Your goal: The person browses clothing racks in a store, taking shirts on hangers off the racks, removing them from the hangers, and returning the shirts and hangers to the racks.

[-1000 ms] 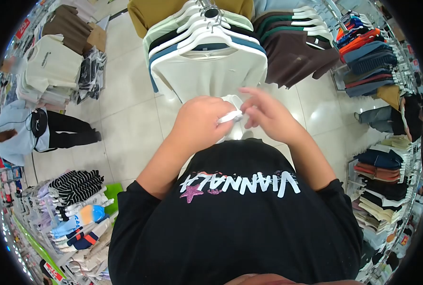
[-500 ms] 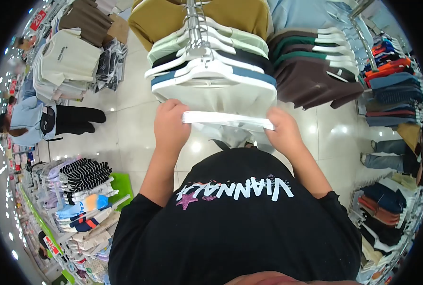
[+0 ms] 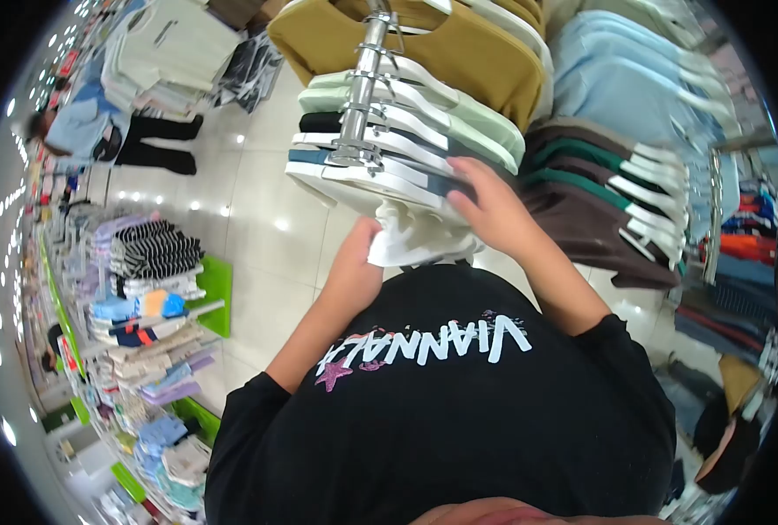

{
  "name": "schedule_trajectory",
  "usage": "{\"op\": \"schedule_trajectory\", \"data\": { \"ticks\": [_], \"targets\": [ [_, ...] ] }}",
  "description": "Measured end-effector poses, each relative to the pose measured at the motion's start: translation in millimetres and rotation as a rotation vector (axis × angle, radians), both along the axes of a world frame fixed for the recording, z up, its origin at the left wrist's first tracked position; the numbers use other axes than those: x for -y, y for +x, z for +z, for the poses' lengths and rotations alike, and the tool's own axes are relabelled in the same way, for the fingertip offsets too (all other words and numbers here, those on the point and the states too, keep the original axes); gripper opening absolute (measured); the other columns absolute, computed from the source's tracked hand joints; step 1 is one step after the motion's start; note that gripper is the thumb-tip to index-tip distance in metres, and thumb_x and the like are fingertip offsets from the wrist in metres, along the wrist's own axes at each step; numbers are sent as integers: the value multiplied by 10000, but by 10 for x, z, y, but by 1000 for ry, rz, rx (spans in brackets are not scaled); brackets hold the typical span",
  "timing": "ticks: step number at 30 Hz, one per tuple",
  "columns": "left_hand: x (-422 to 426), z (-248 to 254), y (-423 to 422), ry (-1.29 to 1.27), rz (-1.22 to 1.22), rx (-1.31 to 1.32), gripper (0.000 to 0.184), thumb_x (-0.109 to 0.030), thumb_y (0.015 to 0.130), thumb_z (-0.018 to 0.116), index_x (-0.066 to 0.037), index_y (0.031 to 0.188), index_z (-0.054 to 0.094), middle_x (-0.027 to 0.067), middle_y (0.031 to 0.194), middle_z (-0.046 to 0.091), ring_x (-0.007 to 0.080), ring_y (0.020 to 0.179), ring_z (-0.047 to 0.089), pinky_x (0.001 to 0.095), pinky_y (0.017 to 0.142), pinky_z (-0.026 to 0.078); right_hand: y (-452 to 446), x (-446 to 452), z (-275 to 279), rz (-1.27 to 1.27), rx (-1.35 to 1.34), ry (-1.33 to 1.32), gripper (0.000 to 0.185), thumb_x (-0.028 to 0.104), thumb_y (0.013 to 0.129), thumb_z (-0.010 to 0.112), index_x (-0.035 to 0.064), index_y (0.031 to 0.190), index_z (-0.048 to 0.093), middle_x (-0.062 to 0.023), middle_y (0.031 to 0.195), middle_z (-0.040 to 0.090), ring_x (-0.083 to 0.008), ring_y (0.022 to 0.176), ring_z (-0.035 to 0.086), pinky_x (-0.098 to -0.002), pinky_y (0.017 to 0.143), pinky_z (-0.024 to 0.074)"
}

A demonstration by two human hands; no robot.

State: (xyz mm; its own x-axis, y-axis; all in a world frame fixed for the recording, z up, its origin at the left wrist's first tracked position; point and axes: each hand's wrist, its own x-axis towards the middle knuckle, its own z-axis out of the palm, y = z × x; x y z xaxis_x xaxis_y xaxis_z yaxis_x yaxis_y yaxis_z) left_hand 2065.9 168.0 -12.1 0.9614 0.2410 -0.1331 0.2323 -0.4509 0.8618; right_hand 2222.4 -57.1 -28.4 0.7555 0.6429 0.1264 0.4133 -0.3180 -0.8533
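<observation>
My left hand (image 3: 360,261) is closed on a bunched white cloth (image 3: 411,236), which hangs just below the front of the rail. My right hand (image 3: 492,206) reaches in from the right, its thumb and fingers apart and touching the shoulder of a garment on a white hanger (image 3: 406,186). The front hangers carry a white top and dark blue and black garments, with pale green tops (image 3: 485,138) behind them. A chrome rail (image 3: 364,92) runs above the hangers.
Mustard tops (image 3: 459,57) hang farther back. Dark brown tops (image 3: 572,223) and light blue shirts (image 3: 625,101) hang at the right. A person (image 3: 91,131) stands at the upper left, near folded white shirts (image 3: 174,44). Striped clothes (image 3: 157,249) hang at the left.
The white cloth, stretched between both hands before, is now bunched in my left hand. My right hand has let go of it and moved up to the hanging garments. The view has shifted.
</observation>
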Motion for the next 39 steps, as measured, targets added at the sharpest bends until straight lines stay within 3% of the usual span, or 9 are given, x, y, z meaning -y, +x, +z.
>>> {"op": "schedule_trajectory", "data": {
  "ticks": [5,7,17,21,27,31,35,37,39],
  "targets": [
    [248,5,-52,-203,-125,-203,173,-140,1008,593,-9,1109,640,157,1054,716,267,977,677,366,890,507,298,-468,-91,130,37,-76,606,271,998,635,-73,1468,465,-283,1483,526,-398,1367,530,-408,1139,430],
    [310,104,-65,-238,-82,-199,173,-133,991,612,-2,1100,642,154,1021,719,253,972,680,362,892,508,358,-611,-108,166,-281,28,601,226,1004,636,-53,1496,433,-275,1480,530,-372,1384,525,-414,1161,402],
    [334,153,13,-327,-158,-235,252,-124,959,640,-32,1190,604,136,1116,683,244,1058,646,347,949,490,318,-403,178,19,-140,-31,381,216,980,670,-15,1277,610,-209,1167,672,-309,1032,658,-398,912,507],
    [244,72,5,-404,-324,-219,235,-97,982,561,-23,1196,624,118,1146,666,220,1113,605,339,1003,459,314,118,20,-138,-51,291,269,168,983,699,-5,1184,658,-114,1000,711,-195,873,652,-330,826,520],
    [153,29,105,-573,-292,-220,268,-122,1038,480,-16,1249,606,32,1201,648,150,1151,576,300,1048,425,66,1347,-228,-547,-107,450,331,307,1039,662,8,1181,651,-41,964,681,-99,848,594,-262,756,495],
    [26,11,202,-616,-176,-57,336,-140,1036,461,-10,1310,608,64,1242,681,166,1176,601,298,1038,442,-391,1861,-287,-540,-194,716,633,610,955,680,2,1113,605,6,822,581,-64,646,452,-231,560,320],
    [-244,84,275,-761,-133,-56,313,-110,1030,498,-3,1295,625,85,1208,699,146,1094,644,274,972,482,-1106,1704,-113,-587,-129,624,607,603,944,701,13,1064,627,7,832,590,-75,720,504,-237,613,379],
    [-373,167,247,-746,-178,-44,244,-92,1013,550,0,1212,658,82,1129,718,138,1017,663,270,904,503,-1443,1461,-79,-695,49,356,570,571,964,697,6,1019,644,11,839,600,-96,770,534,-268,678,429],
    [-530,222,164,-356,-286,23,170,-85,1008,578,2,1109,683,54,1038,731,115,973,661,273,837,506,-1758,1149,-35,-769,60,286,532,527,982,695,-3,979,659,5,839,611,-111,787,544,-295,716,451]
  ]
}}
